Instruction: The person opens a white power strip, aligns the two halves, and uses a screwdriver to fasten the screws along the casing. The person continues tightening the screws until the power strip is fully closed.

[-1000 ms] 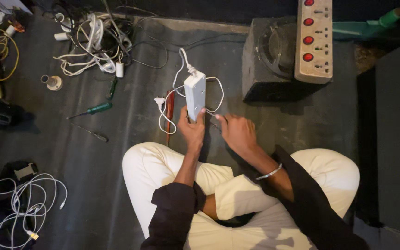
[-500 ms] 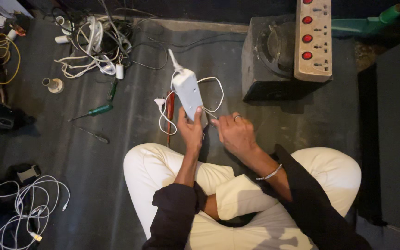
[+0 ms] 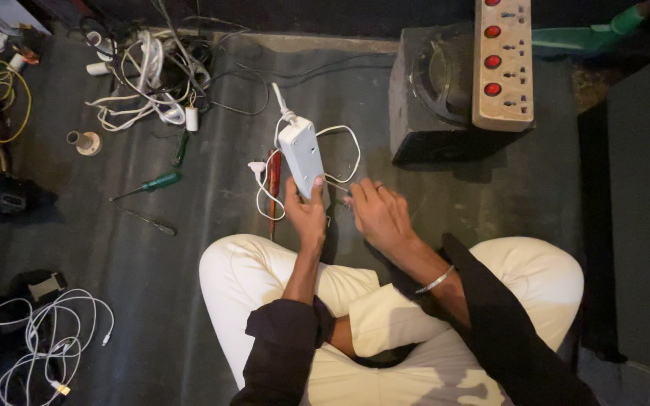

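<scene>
Left hand [image 3: 306,214] grips the near end of the white power strip [image 3: 302,156], thumb up on its face, fingers wrapped behind it. Strip is lifted off the dark floor mat [image 3: 189,301], tilted with its cord end pointing far-left, just in front of the crossed legs in white trousers [image 3: 265,278]. Right hand [image 3: 380,216] sits just right of the strip, fingers curled loosely near the white cord [image 3: 344,150] looping behind it; cannot tell if it pinches anything, maybe a small tool or wire at the fingertips.

Step, as judged: holding the strip steady to work on its near end or back. Next move likely needs the right hand brought onto the casing with the left keeping the hold firm.

Red-handled screwdriver [image 3: 273,180] lies on the mat just left of the strip. Green screwdriver [image 3: 153,183] further left. Beige switched extension board [image 3: 502,64] rests on a dark speaker box [image 3: 423,120], far right.

Versus a second ago: strip leans more to the left, was near upright; right hand has stayed close beside it.
</scene>
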